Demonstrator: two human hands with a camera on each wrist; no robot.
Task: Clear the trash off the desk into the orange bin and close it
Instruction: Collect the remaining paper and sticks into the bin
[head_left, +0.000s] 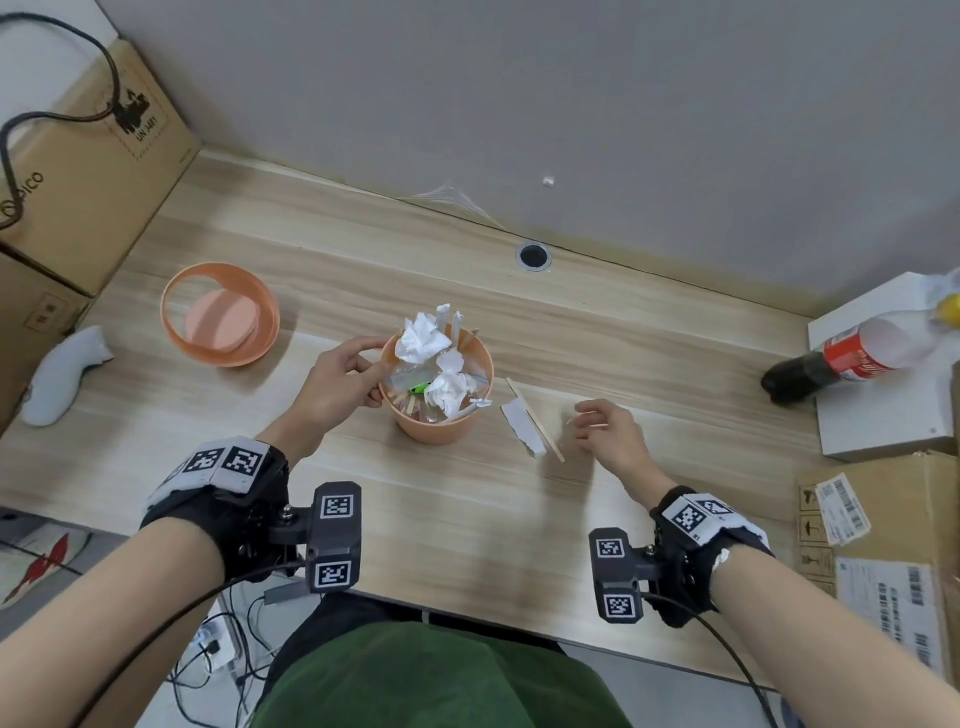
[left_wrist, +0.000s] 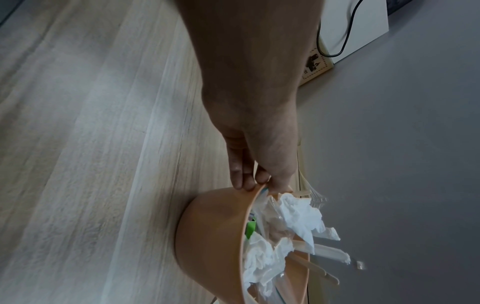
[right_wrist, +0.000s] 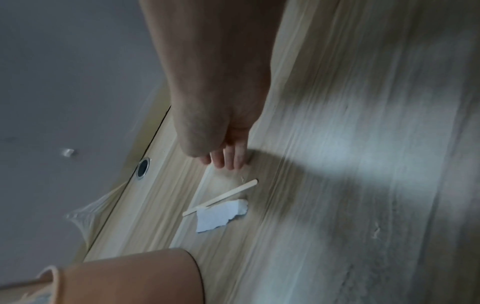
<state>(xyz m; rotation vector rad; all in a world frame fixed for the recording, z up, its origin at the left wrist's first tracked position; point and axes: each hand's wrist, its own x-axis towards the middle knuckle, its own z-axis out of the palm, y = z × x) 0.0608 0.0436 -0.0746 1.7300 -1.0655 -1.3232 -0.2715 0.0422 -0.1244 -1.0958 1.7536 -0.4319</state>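
Observation:
The orange bin (head_left: 439, 428) (left_wrist: 207, 236) (right_wrist: 130, 277) stands mid-desk, heaped with crumpled tissues (head_left: 422, 339), wooden sticks and clear plastic. My left hand (head_left: 358, 371) (left_wrist: 249, 183) pinches its near-left rim, thumb inside and fingers outside. The bin's orange lid (head_left: 221, 314) lies upside down to the far left. Right of the bin, a wooden stick (head_left: 535, 418) (right_wrist: 221, 197) and a torn white paper scrap (head_left: 522, 428) (right_wrist: 218, 216) lie on the desk. Just right of them hovers my right hand (head_left: 592, 421) (right_wrist: 228, 162), fingers relaxed and pointing down at the wood, holding nothing I can make out.
Cardboard boxes (head_left: 78, 171) and a white controller (head_left: 62, 374) crowd the left edge. A cola bottle (head_left: 852, 358) lies on a white box (head_left: 883, 415) at the right, with another cardboard box (head_left: 883, 545) in front. A cable hole (head_left: 533, 255) sits by the grey wall.

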